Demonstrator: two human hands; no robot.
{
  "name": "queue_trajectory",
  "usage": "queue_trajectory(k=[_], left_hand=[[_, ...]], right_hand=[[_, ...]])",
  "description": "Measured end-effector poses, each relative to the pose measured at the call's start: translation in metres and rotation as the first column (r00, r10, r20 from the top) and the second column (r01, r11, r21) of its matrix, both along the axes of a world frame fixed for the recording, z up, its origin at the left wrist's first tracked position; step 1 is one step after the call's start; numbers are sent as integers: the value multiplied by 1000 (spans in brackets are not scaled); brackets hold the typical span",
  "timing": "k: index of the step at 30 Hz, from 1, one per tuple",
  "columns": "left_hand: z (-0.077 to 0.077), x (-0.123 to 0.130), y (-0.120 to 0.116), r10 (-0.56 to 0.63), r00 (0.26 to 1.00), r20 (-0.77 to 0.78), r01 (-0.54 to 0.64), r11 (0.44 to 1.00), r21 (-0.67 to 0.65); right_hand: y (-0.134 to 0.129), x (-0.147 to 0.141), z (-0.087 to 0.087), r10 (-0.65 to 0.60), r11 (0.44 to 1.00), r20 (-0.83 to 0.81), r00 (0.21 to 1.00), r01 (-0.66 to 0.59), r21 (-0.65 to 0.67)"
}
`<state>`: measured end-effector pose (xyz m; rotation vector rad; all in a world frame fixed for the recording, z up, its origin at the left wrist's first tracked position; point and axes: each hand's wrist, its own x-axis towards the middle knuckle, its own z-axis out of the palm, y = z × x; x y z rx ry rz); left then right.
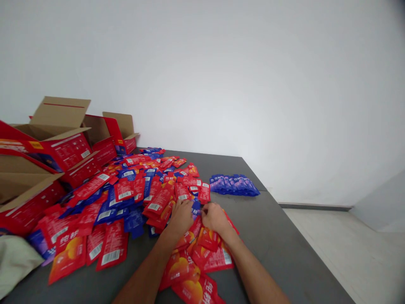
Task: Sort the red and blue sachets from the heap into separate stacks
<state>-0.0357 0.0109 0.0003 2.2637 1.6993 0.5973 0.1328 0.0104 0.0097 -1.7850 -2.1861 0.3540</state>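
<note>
My left hand (182,216) reaches into the right side of a pile of flat red and blue pouches, its fingers curled in. My right hand (216,218) lies close beside it, fingers bent and closed. A blue pouch (195,207) shows in the gap between the two hands; whether either one grips it is hidden. Red pouches with orange fruit prints (209,239) lie under and below my right hand. More red pouches (180,267) overlap between my forearms. To the left, red pouches with barcodes (158,200) touch the pile near my left hand.
Open red cardboard boxes (68,147) stand along the left side. A mixed heap of pouches (104,211) spreads before them. A neat overlapping row of blue pouches (234,185) lies at the right on the dark table (268,236). Pale cloth (15,261) shows at lower left.
</note>
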Motion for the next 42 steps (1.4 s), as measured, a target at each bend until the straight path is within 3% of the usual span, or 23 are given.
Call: queue_trajectory(k=[6, 14, 17, 20, 24, 33, 42], left_hand=[[1, 0, -1, 35, 997, 75, -32, 998, -45], [3, -2, 6, 140, 909, 392, -120, 990, -74], [3, -3, 5, 166, 947, 275, -165, 986, -29], [3, -2, 0, 102, 993, 57, -102, 995, 2], [6, 2, -8, 60, 991, -123, -65, 997, -35], [9, 2, -4, 157, 985, -75, -166, 976, -141], [9, 10, -9, 188, 945, -268, -186, 982, 31]], right_hand=[[-2, -4, -7, -24, 997, -19, 1000, 25, 75], [-7, -1, -14, -19, 995, -96, 995, 28, 93], [-8, -2, -13, -8, 996, -110, 994, 17, 87], [-8, -2, -15, -7, 996, -113, 994, 17, 91], [-6, -2, -19, -10, 996, -95, 995, 18, 88], [-6, -3, -20, -25, 996, -116, 993, 34, 78], [-9, -4, -17, -2, 995, -154, 988, 18, 101]])
